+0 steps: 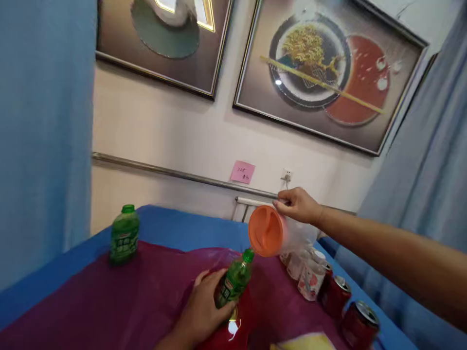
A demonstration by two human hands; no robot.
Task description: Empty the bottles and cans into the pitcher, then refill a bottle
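My left hand point(205, 307) is wrapped round a green plastic bottle point(237, 278), which leans to the right with its neck uppermost. Whether a cap is on that bottle is hard to make out. In my right hand point(299, 204) is a translucent pitcher with an orange lid point(267, 231), tipped on its side so the lid faces left and toward me. The lower edge of the lid is close beside the bottle's neck. The pitcher's clear body point(297, 235) is partly hidden below my right hand and is blurred.
A second green bottle point(124, 236) stands at the left on the purple sheet point(153, 291) over the blue table point(189, 226). Along the right edge are a white-and-red container point(312, 282) and several dark red cans point(359, 325). Something yellow point(306, 341) lies at the bottom.
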